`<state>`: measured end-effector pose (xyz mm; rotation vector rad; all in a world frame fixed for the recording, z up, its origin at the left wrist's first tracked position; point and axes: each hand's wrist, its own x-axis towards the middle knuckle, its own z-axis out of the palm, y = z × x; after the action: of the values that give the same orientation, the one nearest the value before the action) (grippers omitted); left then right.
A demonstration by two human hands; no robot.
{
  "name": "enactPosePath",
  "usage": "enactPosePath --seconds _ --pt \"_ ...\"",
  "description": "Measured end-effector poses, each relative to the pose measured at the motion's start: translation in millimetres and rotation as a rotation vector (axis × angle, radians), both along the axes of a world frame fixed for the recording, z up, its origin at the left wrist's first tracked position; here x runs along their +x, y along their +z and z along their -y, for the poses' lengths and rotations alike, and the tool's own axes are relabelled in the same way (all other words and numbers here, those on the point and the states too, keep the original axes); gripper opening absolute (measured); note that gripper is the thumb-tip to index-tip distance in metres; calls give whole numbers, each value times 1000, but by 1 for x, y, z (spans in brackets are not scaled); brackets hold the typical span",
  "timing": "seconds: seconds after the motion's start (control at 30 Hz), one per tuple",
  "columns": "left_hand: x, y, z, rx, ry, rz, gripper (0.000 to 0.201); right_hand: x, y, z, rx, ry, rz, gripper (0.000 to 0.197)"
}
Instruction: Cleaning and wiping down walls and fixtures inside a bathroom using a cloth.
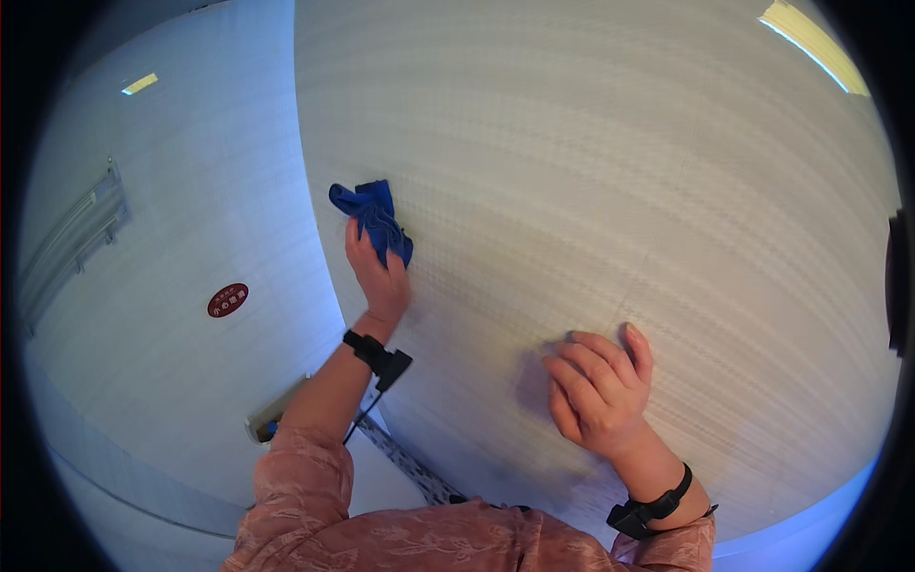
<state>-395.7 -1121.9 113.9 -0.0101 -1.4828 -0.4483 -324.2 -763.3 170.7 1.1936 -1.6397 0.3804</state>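
A crumpled blue cloth point(376, 217) lies against a large pale beige panel point(610, 191) with faint streaks. My left hand point(376, 272) grips the cloth and presses it to the panel close to its left edge. The fingers are partly covered by the cloth's folds. My right hand point(600, 391) is lower and to the right, in front of the same panel, holding nothing. Its fingers are loosely bent and stand a little apart. Whether the fingertips touch the panel, I cannot tell.
To the left, a white wall point(191, 200) meets the panel. It bears a red oval sticker point(228, 300) and a metal rack point(81, 238). A small open box point(259, 419) with something blue inside is beside my left forearm. A dark speckled strip point(410, 458) runs low down.
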Motion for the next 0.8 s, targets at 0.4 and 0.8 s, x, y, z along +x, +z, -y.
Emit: enactPosePath --seconds 0.4,0.8 --pt "39 -31 -171 -593 -216 13 41 -2 -2 -2 -83 108 -32 23" --pt "31 -18 -156 -222 -148 -16 49 1 -3 0 -135 98 -46 19"
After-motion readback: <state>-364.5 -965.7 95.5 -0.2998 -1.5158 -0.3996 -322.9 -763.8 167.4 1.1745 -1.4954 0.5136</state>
